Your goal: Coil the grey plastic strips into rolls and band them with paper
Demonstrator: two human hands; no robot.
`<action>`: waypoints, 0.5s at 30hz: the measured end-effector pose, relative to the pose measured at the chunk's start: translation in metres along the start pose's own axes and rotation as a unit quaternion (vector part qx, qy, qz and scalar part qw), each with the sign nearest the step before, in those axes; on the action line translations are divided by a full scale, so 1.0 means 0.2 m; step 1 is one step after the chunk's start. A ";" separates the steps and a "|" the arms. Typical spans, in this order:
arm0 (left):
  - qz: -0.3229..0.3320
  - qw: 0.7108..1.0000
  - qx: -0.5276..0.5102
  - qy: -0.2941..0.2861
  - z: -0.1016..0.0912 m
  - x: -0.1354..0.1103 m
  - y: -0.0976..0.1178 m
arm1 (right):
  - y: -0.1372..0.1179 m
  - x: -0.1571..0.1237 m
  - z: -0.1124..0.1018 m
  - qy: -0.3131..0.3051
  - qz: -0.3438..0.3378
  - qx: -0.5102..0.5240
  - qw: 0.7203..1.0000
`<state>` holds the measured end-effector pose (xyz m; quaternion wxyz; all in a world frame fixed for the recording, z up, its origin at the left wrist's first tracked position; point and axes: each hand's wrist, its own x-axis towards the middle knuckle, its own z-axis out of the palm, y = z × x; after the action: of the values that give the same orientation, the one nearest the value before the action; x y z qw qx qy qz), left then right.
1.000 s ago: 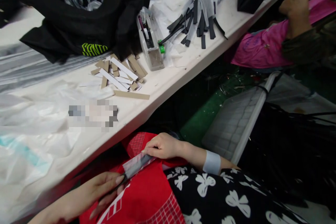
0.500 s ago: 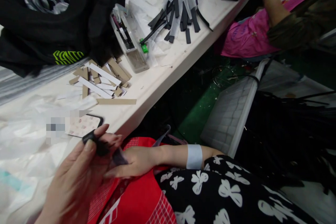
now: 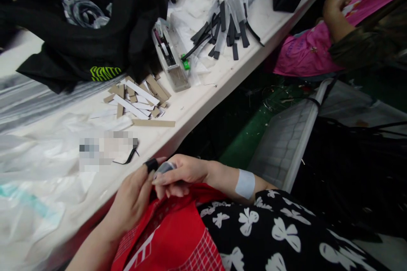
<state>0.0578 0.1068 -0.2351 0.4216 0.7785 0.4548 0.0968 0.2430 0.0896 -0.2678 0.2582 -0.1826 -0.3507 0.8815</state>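
My left hand [image 3: 135, 197] is closed low in front of the table edge, with a black strip [image 3: 151, 165] bent across its fingers. Right beside it, my right hand [image 3: 182, 173] pinches a dark strip end that looks wrapped in clear plastic [image 3: 165, 168]. The fingertips of both hands meet over the red apron [image 3: 178, 230]. Whether the two dark parts are one piece is hidden by the fingers. A dark-edged phone-like object [image 3: 129, 156] lies on the table just beyond my left hand, partly blurred out.
Cardboard and white strips [image 3: 136, 99] lie on the white table [image 3: 190, 112]. Behind them are a clear plastic case [image 3: 178, 78], a black bag [image 3: 127, 46] and black strips in plastic sleeves [image 3: 235, 29]. A co-worker in pink [image 3: 308, 53] sits right, near a grey bin [image 3: 280, 131].
My left hand has come right and closed up against my right hand, which has lifted a little. The black strip, earlier held out at the left thumb, now sits between both hands. The view has shifted.
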 end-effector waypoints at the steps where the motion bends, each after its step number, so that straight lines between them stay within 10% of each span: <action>1: 0.023 0.999 0.028 -0.021 0.00 -0.01 0.00 | -0.01 -0.02 -0.03 0.029 0.019 -0.003 0.999; 5: -0.043 0.997 0.021 -0.060 0.01 -0.06 0.02 | -0.07 -0.10 -0.13 0.168 0.063 -0.210 0.961; 10: -0.164 0.914 -0.360 -0.087 0.01 -0.09 0.12 | -0.07 -0.06 -0.05 0.234 -0.106 -0.514 0.818; 15: -0.050 0.872 -0.402 0.275 -0.07 -0.04 0.11 | 0.11 0.09 0.18 0.090 0.022 -0.383 0.919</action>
<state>0.0601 0.1043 -0.2070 0.5605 0.4601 0.5127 0.4597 0.2030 0.0668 -0.2614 0.1795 -0.3536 -0.6329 0.6649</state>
